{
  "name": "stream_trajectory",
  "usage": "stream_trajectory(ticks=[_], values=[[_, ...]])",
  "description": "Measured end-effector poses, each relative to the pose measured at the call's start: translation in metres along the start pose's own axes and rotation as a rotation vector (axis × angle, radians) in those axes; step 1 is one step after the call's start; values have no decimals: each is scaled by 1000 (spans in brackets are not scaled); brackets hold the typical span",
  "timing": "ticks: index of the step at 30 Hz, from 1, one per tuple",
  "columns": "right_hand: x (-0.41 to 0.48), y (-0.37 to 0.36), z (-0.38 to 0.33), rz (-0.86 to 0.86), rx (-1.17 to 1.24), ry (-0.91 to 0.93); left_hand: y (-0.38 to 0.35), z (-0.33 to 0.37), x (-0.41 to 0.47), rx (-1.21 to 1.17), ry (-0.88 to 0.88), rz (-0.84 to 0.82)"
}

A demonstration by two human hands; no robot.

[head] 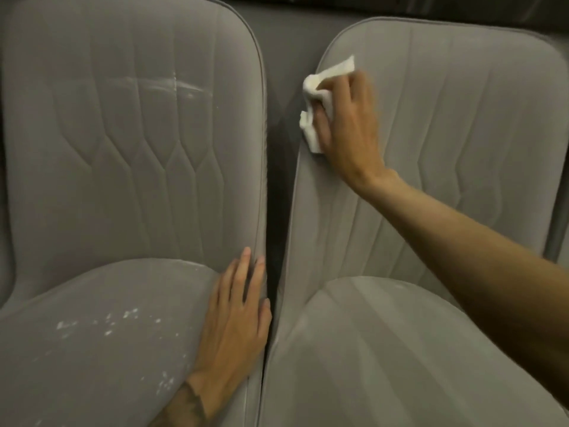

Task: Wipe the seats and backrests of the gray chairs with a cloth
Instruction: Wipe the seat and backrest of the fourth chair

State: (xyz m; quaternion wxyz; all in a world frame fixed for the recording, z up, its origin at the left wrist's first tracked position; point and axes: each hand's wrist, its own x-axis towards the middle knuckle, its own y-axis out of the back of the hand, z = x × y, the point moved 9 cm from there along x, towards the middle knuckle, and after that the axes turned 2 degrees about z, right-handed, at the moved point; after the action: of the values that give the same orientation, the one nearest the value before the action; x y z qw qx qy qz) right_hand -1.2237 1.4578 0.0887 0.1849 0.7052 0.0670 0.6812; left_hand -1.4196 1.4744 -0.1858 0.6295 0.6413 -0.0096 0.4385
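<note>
Two gray upholstered chairs stand side by side. The left chair (129,149) has white smears high on its backrest and white flecks on its seat (101,343). My left hand (237,318) rests flat, fingers straight, on the right edge of that seat. My right hand (348,118) presses a crumpled white cloth (317,84) against the upper left of the right chair's backrest (462,134), fingers curled round part of the cloth. The right chair's seat (385,349) lies under my right forearm.
A narrow dark gap (275,211) runs between the two chairs. Behind their tops is a gray surface (286,26) with a dark strip above it.
</note>
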Motion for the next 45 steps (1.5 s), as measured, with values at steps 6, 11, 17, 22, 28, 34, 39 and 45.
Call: stream_trajectory(ticks=[6,11,17,22,28,34,39,45], values=[[-130,-7,-49,-333,96,222,-5,-3,-5,-30,4,-11],[-45,0,-16,-128,1,97,-8,-4,-6,-24,7,-24],[-102,-9,-38,-225,61,21,-6,-1,-7,-13,-10,-7],[-220,-17,-81,-604,225,103,-3,0,-7,-22,-21,-16],[-264,-14,-100,-913,324,224,1,2,-7,-56,-15,-46],[-293,9,-134,-928,439,34,-2,4,-8,-33,-32,-66],[-325,46,-157,-1022,535,92,-4,4,-9,-57,-21,-57],[-295,11,-85,-900,169,-260,-5,4,-10,-71,-34,-79]])
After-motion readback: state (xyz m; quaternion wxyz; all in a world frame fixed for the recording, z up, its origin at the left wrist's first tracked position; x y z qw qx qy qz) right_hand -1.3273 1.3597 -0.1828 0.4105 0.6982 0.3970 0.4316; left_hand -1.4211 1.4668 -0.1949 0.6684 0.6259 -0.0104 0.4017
